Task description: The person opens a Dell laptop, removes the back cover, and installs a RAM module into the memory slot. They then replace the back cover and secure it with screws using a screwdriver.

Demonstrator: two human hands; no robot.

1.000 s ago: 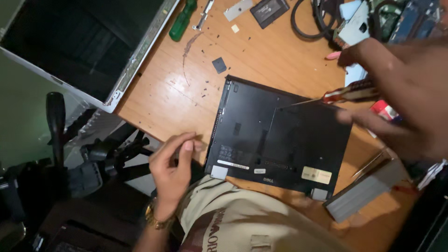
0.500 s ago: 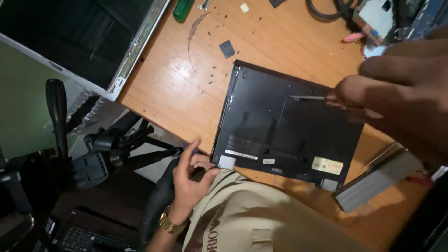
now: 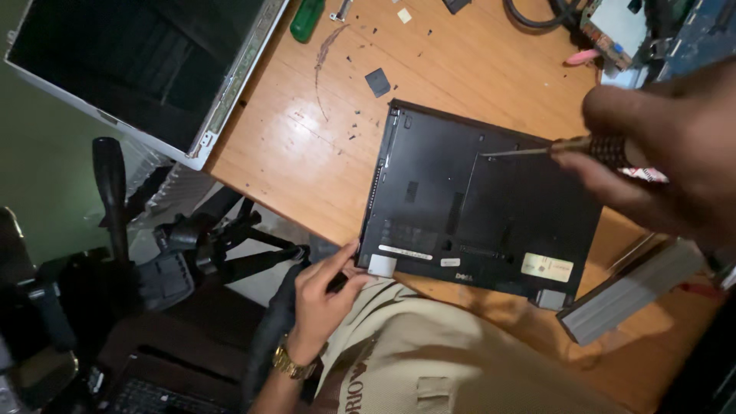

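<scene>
A black, flat, upturned laptop base (image 3: 479, 215) lies on the wooden counter (image 3: 291, 153). The right hand (image 3: 667, 161) grips a slim screwdriver (image 3: 537, 149), tip on its underside: unscrewing seems underway. The left hand (image 3: 322, 303) pinches the near corner, steadying. Next calls for firm downward pressure.
</scene>
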